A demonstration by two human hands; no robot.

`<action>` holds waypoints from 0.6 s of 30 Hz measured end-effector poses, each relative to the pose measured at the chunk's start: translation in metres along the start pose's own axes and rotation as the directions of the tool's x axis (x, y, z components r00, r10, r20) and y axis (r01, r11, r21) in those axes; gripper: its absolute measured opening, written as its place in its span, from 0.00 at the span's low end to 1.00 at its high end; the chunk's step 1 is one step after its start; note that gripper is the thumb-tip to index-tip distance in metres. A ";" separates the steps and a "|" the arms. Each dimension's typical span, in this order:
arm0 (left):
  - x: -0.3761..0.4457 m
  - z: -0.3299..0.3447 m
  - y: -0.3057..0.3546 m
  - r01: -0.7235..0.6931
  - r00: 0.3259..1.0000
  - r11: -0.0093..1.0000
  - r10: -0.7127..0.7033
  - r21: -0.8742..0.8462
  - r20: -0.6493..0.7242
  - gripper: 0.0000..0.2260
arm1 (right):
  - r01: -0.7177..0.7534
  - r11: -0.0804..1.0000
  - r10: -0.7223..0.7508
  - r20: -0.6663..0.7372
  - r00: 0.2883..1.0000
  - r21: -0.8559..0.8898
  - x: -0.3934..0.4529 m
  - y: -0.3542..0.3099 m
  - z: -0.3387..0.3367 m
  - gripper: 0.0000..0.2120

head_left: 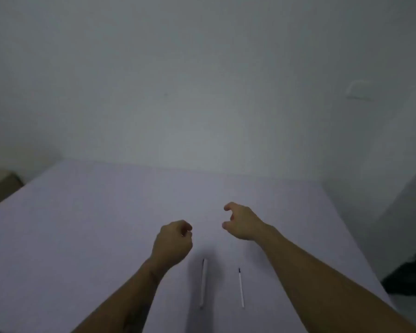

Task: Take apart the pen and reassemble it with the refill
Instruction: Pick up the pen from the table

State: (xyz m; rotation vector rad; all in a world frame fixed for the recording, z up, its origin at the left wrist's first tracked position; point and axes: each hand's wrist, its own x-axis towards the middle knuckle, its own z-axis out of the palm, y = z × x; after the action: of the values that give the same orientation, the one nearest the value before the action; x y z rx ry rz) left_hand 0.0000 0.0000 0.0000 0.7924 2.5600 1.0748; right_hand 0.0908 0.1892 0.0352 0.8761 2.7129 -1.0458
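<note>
A white pen [203, 282] lies lengthwise on the pale table [82, 224], near its front edge. To the right of it, a thin white refill [241, 287] with a dark tip lies almost parallel. My left hand [173, 241] hovers just beyond and left of the pen, fingers curled into a loose fist with nothing seen in it. Further out, my right hand [241, 222] floats above the table with its fingers curved and apart, holding nothing. Neither hand touches the pen or the refill.
A plain white wall stands behind the table. A brown box-like object [0, 186] sits past the table's left edge. A dark object [411, 277] lies on the floor at the right.
</note>
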 end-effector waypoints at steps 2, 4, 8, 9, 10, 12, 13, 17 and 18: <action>0.000 0.022 -0.016 0.076 0.996 0.997 -0.077 0.015 0.041 0.11 | -0.049 0.999 0.050 0.057 0.997 -0.011 0.007 0.013 0.020 0.29; -0.010 0.045 -0.031 0.143 0.983 0.989 -0.146 0.028 0.112 0.11 | -0.110 0.994 0.110 0.132 0.985 -0.010 0.010 0.028 0.044 0.28; -0.018 0.078 -0.049 0.223 0.959 0.974 -0.226 0.041 0.171 0.14 | -0.174 0.985 0.173 0.194 0.966 -0.009 0.015 0.047 0.082 0.26; -0.019 0.084 -0.052 0.240 0.952 0.969 -0.246 0.054 0.183 0.16 | -0.188 0.982 0.187 0.204 0.961 -0.013 0.016 0.052 0.090 0.26; -0.019 0.089 -0.055 0.242 0.949 0.968 -0.252 0.072 0.192 0.17 | -0.199 0.980 0.198 0.211 0.957 -0.018 0.016 0.055 0.097 0.26; -0.020 0.096 -0.057 0.238 0.939 0.962 -0.262 0.131 0.224 0.17 | -0.217 0.976 0.214 0.215 0.953 -0.006 0.017 0.059 0.107 0.25; -0.019 0.099 -0.058 0.238 0.932 0.958 -0.271 0.158 0.240 0.17 | -0.223 0.975 0.216 0.211 0.953 0.009 0.019 0.061 0.111 0.25; -0.012 0.107 -0.060 0.236 0.931 0.949 -0.282 0.210 0.231 0.09 | -0.256 0.964 0.238 0.200 0.950 0.073 0.024 0.065 0.117 0.23; -0.010 0.107 -0.061 0.224 0.938 0.951 -0.270 0.212 0.220 0.06 | -0.270 0.958 0.245 0.203 0.948 0.100 0.025 0.065 0.117 0.22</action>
State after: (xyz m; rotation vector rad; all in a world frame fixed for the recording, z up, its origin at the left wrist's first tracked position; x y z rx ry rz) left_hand 0.0301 0.0210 -0.1184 0.5797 2.4838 0.6277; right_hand 0.0935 0.1648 -0.0992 1.0584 2.3222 -1.1858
